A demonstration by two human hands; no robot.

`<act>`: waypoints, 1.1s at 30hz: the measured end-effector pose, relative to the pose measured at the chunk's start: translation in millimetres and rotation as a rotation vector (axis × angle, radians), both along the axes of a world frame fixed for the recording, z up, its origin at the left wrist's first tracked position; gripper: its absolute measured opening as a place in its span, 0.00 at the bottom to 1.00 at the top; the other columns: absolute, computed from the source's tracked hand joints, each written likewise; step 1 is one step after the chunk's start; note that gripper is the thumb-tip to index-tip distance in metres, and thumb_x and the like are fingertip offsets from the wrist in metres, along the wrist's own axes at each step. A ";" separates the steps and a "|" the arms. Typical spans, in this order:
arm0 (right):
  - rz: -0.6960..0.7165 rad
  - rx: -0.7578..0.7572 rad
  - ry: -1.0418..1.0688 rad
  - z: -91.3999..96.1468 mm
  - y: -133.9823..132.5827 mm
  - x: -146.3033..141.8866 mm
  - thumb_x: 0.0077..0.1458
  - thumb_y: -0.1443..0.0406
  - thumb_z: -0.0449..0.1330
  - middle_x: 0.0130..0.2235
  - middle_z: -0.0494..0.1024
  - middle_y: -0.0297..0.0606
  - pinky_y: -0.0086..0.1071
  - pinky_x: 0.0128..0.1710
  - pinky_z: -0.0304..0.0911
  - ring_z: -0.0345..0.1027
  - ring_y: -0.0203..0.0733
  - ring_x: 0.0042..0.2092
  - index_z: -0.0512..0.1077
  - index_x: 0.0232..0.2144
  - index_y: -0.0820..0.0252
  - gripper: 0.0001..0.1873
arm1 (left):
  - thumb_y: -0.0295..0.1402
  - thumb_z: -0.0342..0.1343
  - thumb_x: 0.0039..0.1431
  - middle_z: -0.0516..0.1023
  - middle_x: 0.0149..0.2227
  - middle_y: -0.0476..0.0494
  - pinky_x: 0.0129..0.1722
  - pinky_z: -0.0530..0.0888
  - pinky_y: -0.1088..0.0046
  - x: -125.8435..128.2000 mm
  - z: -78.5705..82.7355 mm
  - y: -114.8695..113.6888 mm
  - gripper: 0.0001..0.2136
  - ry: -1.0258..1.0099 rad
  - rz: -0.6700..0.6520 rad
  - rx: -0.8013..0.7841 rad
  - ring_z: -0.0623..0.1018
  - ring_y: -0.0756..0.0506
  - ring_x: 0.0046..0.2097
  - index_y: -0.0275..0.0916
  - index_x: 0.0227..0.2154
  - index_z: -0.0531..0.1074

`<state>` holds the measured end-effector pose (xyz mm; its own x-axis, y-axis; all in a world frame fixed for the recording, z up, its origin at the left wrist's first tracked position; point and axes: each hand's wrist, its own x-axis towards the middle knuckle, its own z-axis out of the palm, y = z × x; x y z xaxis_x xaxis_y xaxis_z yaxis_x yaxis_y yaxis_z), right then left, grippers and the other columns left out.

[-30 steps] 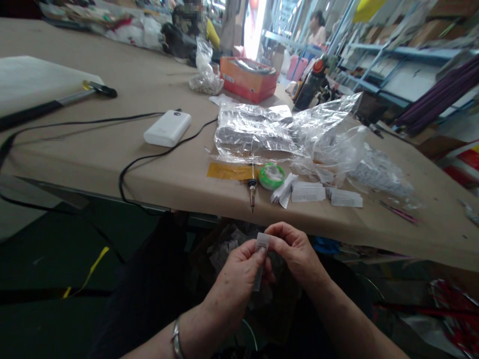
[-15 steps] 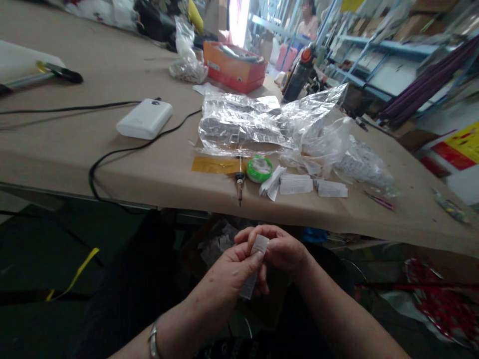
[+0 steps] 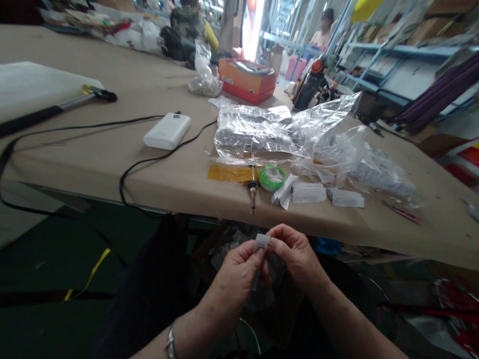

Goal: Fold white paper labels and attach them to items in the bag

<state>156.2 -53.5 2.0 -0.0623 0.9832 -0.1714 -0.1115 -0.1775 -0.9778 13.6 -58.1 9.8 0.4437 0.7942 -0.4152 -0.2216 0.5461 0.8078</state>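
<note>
My left hand (image 3: 239,271) pinches a narrow white printed label strip (image 3: 261,242) between thumb and fingers, just below the table's front edge. My right hand (image 3: 295,252) is closed at the strip's upper right edge, thumb and forefinger pinched together against it. Most of the strip's lower part is hidden by the left fingers. Beyond the hands, a soldering iron (image 3: 253,192) lies with its tip toward me. Beside it are a green round tin (image 3: 272,177) with whitish content and several stacks of white labels (image 3: 309,192).
Crumpled clear plastic bags (image 3: 258,130) spread behind the labels. A white power bank (image 3: 167,131) with a black cable lies left, tweezers (image 3: 401,212) right. An orange box (image 3: 247,80) stands at the back. Paper scraps (image 3: 224,249) lie below the table edge. A person (image 3: 324,31) is far behind.
The view has shifted, so the table things appear farther right and lower. My right fingers have drawn back from behind the left hand to the strip's right edge.
</note>
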 end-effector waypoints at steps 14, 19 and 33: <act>0.033 0.663 -0.769 -1.6 -7.6 -11.7 0.55 0.70 0.54 0.45 0.71 0.41 0.35 0.47 0.65 0.67 0.42 0.47 0.68 0.50 0.55 0.19 | 0.36 0.56 0.54 0.69 0.21 0.51 0.24 0.61 0.79 -3.5 -1.0 -1.9 0.08 -0.126 0.075 -0.075 0.65 0.54 0.23 0.36 0.30 0.69; 0.010 0.608 -0.679 -0.2 -8.1 -11.8 0.56 0.70 0.54 0.45 0.72 0.40 0.35 0.48 0.63 0.67 0.41 0.47 0.66 0.51 0.56 0.20 | 0.37 0.56 0.54 0.68 0.20 0.52 0.23 0.60 0.79 -3.9 -3.9 -0.1 0.09 -0.115 0.079 -0.073 0.64 0.54 0.22 0.36 0.27 0.68; 0.042 -0.028 -0.050 6.3 10.7 -13.5 0.49 0.62 0.60 0.21 0.69 0.30 0.25 0.21 0.59 0.62 0.31 0.21 0.68 0.26 0.61 0.07 | 0.38 0.55 0.54 0.67 0.19 0.52 0.23 0.60 0.78 -2.7 -1.1 1.0 0.10 -0.044 0.107 -0.007 0.65 0.53 0.22 0.36 0.26 0.69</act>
<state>142.7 -42.8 8.2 -0.0941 0.9747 -0.2027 -0.0542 -0.2083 -0.9766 10.9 -57.1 8.7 0.3747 0.8349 -0.4032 -0.3140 0.5235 0.7921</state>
